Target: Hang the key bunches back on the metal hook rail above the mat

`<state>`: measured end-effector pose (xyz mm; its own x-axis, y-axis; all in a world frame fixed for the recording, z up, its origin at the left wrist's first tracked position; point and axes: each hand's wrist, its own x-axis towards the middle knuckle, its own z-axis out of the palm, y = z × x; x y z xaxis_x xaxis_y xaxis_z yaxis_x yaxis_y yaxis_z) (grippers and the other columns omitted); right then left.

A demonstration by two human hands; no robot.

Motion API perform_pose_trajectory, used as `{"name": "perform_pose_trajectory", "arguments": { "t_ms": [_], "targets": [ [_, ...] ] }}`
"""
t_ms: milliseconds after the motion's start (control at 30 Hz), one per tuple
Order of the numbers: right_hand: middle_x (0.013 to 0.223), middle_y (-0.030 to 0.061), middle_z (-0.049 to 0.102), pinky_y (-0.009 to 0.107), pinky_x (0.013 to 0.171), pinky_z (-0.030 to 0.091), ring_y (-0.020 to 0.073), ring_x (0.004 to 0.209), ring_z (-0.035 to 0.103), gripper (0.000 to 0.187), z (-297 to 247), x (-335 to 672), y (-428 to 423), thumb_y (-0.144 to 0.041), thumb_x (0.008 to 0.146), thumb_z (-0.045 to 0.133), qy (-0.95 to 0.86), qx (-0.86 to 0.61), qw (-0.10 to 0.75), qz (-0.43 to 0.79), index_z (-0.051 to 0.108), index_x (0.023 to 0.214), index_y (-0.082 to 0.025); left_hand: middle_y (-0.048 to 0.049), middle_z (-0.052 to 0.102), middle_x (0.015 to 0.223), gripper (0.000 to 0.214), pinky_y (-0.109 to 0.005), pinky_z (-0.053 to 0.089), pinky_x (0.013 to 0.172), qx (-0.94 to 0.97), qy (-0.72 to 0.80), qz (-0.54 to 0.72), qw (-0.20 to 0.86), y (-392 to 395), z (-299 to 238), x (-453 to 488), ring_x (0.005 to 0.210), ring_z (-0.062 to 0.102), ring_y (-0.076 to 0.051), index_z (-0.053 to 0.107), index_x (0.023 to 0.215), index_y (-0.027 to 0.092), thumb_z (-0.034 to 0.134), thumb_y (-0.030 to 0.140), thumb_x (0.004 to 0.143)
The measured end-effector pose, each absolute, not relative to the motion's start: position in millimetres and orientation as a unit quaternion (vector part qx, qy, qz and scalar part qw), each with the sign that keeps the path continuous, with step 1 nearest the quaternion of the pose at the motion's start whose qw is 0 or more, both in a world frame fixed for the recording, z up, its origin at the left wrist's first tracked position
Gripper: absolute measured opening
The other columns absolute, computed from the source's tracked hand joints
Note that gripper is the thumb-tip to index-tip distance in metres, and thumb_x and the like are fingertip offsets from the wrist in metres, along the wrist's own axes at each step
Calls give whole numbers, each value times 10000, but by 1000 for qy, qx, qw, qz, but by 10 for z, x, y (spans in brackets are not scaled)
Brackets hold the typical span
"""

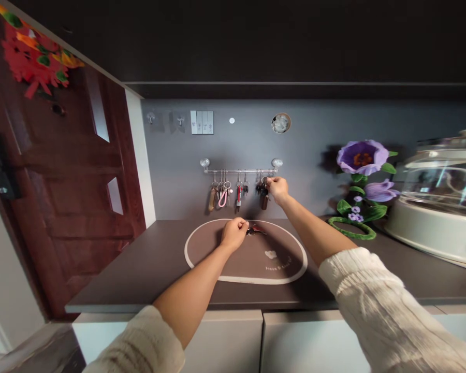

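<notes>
My right hand [277,188] is raised to the metal hook rail [238,170] on the grey wall, its fingers pinched on a dark bunch of keys [262,192] hanging near the rail's right end. My left hand [234,233] rests on the oval brown mat [205,254], fingers curled round a small bunch of keys with a red part [255,229] that sticks out to its right. More key bunches hang from the rail: one with a tan fob [212,198], one with a pink loop [222,197], one with a red fob [238,195].
The mat lies on a dark countertop [147,264] above white cabinets. Purple artificial flowers [363,178] stand at the right, beside a white appliance with a clear lid [438,204]. A dark red door [62,186] is at the left. Switches [202,122] sit on the wall.
</notes>
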<state>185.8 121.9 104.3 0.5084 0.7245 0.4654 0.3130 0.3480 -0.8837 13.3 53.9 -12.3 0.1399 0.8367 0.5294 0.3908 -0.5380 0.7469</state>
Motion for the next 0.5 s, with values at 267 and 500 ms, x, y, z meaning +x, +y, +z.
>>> {"name": "perform_pose_trajectory", "arguments": {
  "t_ms": [267, 500],
  "targets": [
    [522, 21, 564, 264, 628, 462, 137, 578, 555, 141, 915, 1952, 1434, -287, 670, 553, -473, -538, 690, 103, 576, 621, -156, 19, 554, 576, 206, -212, 355, 560, 724, 424, 497, 221, 548, -130, 129, 554, 481, -93, 564, 650, 164, 463, 314, 748],
    [526, 15, 567, 247, 575, 457, 112, 513, 526, 162, 839, 1934, 1362, -296, 685, 566, -469, -536, 684, 160, 582, 661, -137, 18, 553, 583, 201, -215, 361, 572, 718, 429, 499, 225, 541, -120, 124, 563, 487, -96, 561, 651, 160, 465, 312, 743]
  ]
}}
